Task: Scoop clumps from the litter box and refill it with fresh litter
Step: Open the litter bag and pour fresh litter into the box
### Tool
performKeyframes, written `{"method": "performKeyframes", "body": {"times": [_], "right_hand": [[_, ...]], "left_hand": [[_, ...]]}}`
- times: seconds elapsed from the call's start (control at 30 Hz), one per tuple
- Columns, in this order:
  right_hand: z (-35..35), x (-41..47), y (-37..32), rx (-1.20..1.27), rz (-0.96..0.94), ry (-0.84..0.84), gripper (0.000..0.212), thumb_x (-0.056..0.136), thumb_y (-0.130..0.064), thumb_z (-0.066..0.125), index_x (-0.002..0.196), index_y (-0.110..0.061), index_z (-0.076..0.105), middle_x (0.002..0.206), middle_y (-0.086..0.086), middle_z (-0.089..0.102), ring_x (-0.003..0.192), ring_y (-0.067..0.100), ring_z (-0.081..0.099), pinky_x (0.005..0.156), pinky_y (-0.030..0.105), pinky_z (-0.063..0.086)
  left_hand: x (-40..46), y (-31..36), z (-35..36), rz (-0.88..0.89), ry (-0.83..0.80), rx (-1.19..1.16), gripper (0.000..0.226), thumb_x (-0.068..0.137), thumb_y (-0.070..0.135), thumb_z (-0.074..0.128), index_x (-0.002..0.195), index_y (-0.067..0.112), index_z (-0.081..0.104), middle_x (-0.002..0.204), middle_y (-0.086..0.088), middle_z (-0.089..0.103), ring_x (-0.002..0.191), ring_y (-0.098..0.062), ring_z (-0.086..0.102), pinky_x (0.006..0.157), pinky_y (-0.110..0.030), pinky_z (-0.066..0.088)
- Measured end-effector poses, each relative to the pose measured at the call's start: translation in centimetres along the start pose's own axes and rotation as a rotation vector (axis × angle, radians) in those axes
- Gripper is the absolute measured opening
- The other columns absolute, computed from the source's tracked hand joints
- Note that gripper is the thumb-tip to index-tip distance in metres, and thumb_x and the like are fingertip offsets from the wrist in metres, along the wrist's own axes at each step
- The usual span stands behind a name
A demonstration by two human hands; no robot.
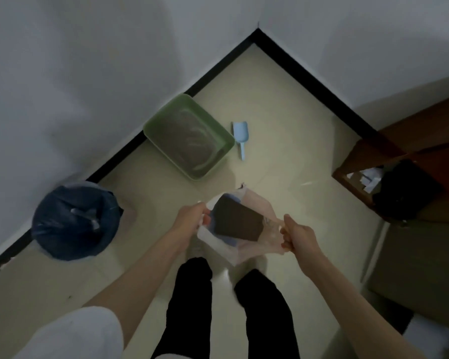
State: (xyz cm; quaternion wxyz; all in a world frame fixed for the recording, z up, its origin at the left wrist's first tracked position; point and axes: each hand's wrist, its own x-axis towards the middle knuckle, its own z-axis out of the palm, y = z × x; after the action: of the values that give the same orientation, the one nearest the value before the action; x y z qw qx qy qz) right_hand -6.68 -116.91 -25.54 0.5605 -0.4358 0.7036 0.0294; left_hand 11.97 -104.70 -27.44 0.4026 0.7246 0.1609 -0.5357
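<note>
White sleeve [70,335] fills the lower left corner of the frame, and two dark trouser legs [189,307] stand at the bottom centre on the pale floor [283,156]. Both bare forearms reach toward the middle of the frame. Left hand [192,216] pinches the left edge of a thin, pale plastic bag [257,244], fingers curled on it; right hand [300,238] grips the bag's right edge in a closed fist, so the mouth is held wide. Inside the bag sits a dark mass with a flat top, and some blue shows along its inner left side. No writing or label can be read on the bag.

Above it, toward the room's corner, the green litter box [189,136] rests on the floor beside the black skirting, grey litter inside. A light blue scoop [240,138] lies just right of it. At the left, a bin lined with a dark blue bag [75,218] stands near the wall. Brown wooden furniture [412,141] occupies the right edge.
</note>
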Motion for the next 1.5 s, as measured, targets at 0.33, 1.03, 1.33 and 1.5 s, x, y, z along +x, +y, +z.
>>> {"method": "performKeyframes", "body": {"times": [0.33,1.03,1.33,1.5], "right_hand": [[-2.1,20.0,-5.1,0.048,-0.013,-0.158,0.031,0.094,-0.027,0.05,0.074,-0.004,0.056,0.058,0.006,0.043,0.052,0.018,0.038,0.054,0.028,0.037],[1.6,37.8,-7.0,0.102,-0.484,-0.31,0.029,0.094,-0.023,0.053,0.075,-0.001,0.058,0.044,0.0,0.051,0.047,0.016,0.049,0.066,0.033,0.046],[1.5,38.8,-5.5,0.024,-0.696,-0.267,0.041,0.091,-0.029,0.056,0.085,0.01,0.064,0.064,0.012,0.049,0.053,0.016,0.038,0.057,0.028,0.031],[-0.2,38.7,-4.8,0.088,-0.679,-0.329,0.028,0.093,-0.024,0.054,0.081,-0.003,0.067,0.067,0.005,0.062,0.054,0.013,0.047,0.058,0.025,0.04]], "left_hand": [[14.5,4.2,12.2,0.098,0.165,-0.074,0.014,0.054,0.022,0.053,0.059,0.011,0.06,0.056,-0.005,0.059,0.076,-0.025,0.056,0.075,-0.036,0.044],[32.2,3.2,14.2,0.739,0.113,0.364,0.04,0.088,0.027,0.059,0.125,0.015,0.051,0.119,-0.002,0.054,0.102,-0.011,0.053,0.088,-0.024,0.041],[28.3,-1.5,20.1,1.166,0.229,1.312,0.069,0.074,0.079,0.037,0.124,0.035,0.051,0.125,0.014,0.05,0.132,-0.009,0.026,0.113,-0.05,-0.006],[29.5,-2.9,22.2,1.295,0.286,1.366,0.034,0.086,0.053,0.046,0.096,0.029,0.069,0.096,0.012,0.064,0.107,-0.015,0.051,0.107,-0.051,0.017]]}}
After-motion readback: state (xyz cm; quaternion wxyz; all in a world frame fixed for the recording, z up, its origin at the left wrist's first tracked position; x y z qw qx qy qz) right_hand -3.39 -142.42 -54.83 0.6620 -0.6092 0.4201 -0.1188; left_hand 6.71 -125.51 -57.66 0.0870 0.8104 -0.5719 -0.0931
